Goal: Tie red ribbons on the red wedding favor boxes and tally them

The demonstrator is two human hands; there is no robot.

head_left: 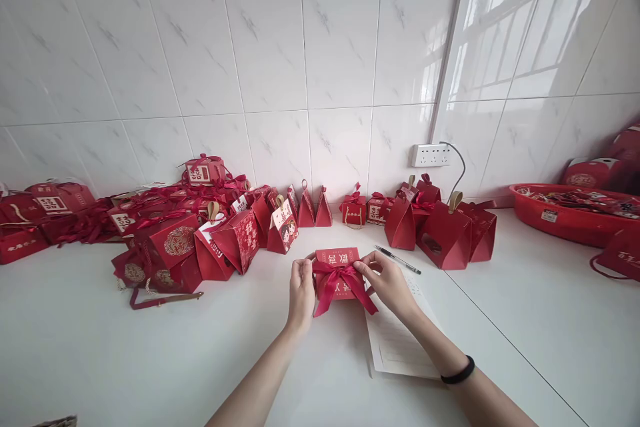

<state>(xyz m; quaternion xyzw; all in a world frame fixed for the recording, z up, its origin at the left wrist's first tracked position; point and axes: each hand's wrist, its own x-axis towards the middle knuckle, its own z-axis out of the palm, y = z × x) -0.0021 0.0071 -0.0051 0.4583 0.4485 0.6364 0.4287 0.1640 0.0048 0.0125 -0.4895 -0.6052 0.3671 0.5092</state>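
Note:
A small red gift box point(336, 255) with pale printed characters is in front of me, a dark red ribbon point(342, 277) tied round it in a bow with its tails hanging down. My left hand point(301, 295) grips the box's left side, fingers curled against it. At the upper right of the bow, my right hand point(386, 282) pinches the ribbon between thumb and finger; a black band circles that wrist. Beneath my right forearm lies a sheet of paper point(397, 347) with faint lines. Just beyond it is a black pen point(399, 259).
Many red gift boxes point(175, 247) are heaped at the left. Triangular boxes point(315, 208) stand along the tiled wall, and a larger one point(445, 237) stands right of centre. A red basin point(565, 217) of small packets sits far right. A wall socket point(430, 155) has a cable.

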